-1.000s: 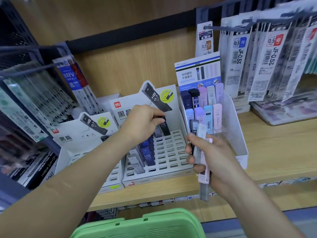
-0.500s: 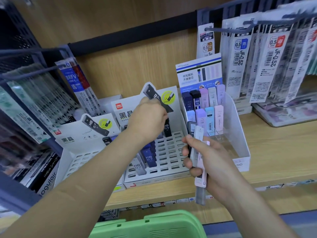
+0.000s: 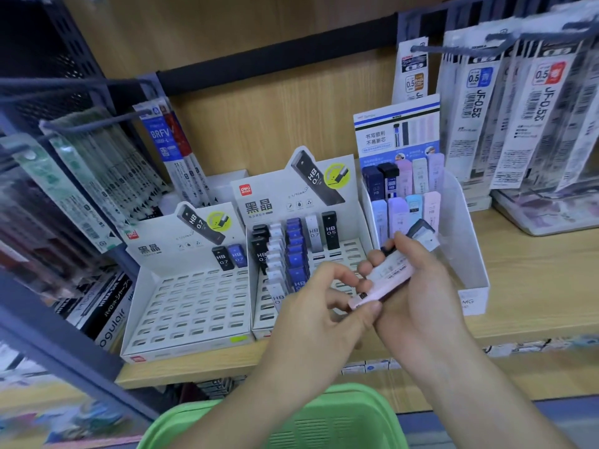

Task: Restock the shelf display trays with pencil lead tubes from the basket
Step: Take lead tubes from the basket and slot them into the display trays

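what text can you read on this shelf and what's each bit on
"黑晶": middle tray's header card
"HB 0.5": black tube standing in that tray
"BRFV": hanging blue pack
"JF-0.5": hanging refill pack
"书写顺利 不易断芯": right tray's card
Print on the held pink tube: too blurred

A: Middle tray header [image 3: 278,202]?
B: "deli", "黑晶", "HB 0.7". Black tube [image 3: 330,231] below it: "HB 0.5".
A: Hanging packs?
B: Right packs [image 3: 551,102]: "JF-0.5". Blue pack [image 3: 161,137], left: "BRFV". Card [image 3: 397,131] behind the pastel tubes: "书写顺利 不易断芯".
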Action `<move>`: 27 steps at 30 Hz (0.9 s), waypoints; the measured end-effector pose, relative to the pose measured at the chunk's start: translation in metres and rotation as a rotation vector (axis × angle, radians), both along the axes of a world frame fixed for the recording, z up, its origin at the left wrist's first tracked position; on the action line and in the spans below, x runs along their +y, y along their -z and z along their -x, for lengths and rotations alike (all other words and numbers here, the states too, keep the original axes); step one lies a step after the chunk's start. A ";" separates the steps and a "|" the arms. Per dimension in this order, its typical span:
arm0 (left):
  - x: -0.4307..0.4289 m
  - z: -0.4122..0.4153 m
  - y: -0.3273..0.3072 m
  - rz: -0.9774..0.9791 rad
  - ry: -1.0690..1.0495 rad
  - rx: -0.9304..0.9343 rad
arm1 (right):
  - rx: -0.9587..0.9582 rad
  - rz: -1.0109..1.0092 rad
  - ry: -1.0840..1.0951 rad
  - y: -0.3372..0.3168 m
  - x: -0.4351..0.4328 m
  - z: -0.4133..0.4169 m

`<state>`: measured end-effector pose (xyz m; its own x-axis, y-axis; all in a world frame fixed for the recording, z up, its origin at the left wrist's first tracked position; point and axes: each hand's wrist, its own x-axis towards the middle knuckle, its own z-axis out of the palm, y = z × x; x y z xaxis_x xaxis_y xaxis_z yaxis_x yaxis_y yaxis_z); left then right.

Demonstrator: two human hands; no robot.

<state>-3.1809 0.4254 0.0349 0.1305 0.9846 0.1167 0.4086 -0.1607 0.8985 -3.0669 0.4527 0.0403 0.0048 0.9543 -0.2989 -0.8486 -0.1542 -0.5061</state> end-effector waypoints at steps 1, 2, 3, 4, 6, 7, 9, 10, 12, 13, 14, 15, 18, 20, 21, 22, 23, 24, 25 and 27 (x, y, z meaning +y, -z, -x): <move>0.000 0.001 -0.001 0.020 -0.006 -0.035 | 0.022 -0.004 0.007 -0.002 -0.001 0.000; 0.000 0.002 -0.002 0.039 -0.016 -0.082 | 0.038 -0.007 0.017 -0.003 -0.002 0.000; -0.001 0.003 -0.003 0.056 -0.026 -0.130 | 0.046 -0.008 0.030 -0.004 -0.003 0.000; -0.001 0.003 -0.003 0.069 -0.036 -0.171 | 0.047 -0.007 0.043 -0.004 -0.003 0.001; -0.001 0.003 -0.006 0.078 -0.051 -0.226 | 0.042 -0.010 0.059 -0.003 -0.003 0.001; -0.002 0.003 -0.007 0.073 -0.061 -0.241 | 0.041 -0.013 0.064 -0.002 -0.002 0.000; -0.002 0.005 -0.010 0.044 -0.083 -0.233 | 0.057 -0.021 0.085 -0.002 0.001 -0.005; -0.002 0.008 -0.012 0.022 -0.097 -0.218 | 0.071 -0.024 0.102 -0.002 0.003 -0.010; -0.001 0.016 -0.016 -0.030 -0.133 -0.207 | 0.029 -0.018 0.136 -0.001 0.006 -0.024; -0.001 0.020 -0.018 -0.055 -0.148 -0.215 | -0.024 -0.010 0.126 -0.001 0.007 -0.032; -0.001 0.023 -0.020 -0.074 -0.160 -0.229 | -0.069 -0.011 0.078 -0.001 0.008 -0.038; -0.001 0.025 -0.022 -0.083 -0.168 -0.249 | -0.096 -0.028 -0.011 -0.001 0.008 -0.041; 0.001 0.024 -0.025 -0.086 -0.183 -0.297 | -0.206 -0.160 -0.338 -0.003 0.002 -0.035; -0.001 0.018 -0.024 -0.055 -0.169 -0.360 | -0.273 -0.287 -0.406 -0.001 -0.002 -0.023; -0.003 0.015 -0.024 -0.020 -0.151 -0.402 | -0.301 -0.323 -0.379 0.001 -0.003 -0.017; -0.005 0.012 -0.023 0.020 -0.132 -0.432 | -0.335 -0.337 -0.330 0.003 -0.004 -0.012; -0.006 0.009 -0.023 0.061 -0.112 -0.446 | -0.369 -0.332 -0.280 0.004 -0.004 -0.009; -0.007 0.008 -0.022 0.096 -0.096 -0.451 | -0.394 -0.315 -0.240 0.005 -0.005 -0.006; -0.007 0.008 -0.022 0.122 -0.086 -0.454 | -0.407 -0.299 -0.216 0.005 -0.006 -0.004; -0.004 0.011 -0.021 0.137 -0.081 -0.441 | -0.446 -0.277 -0.200 0.006 -0.007 -0.003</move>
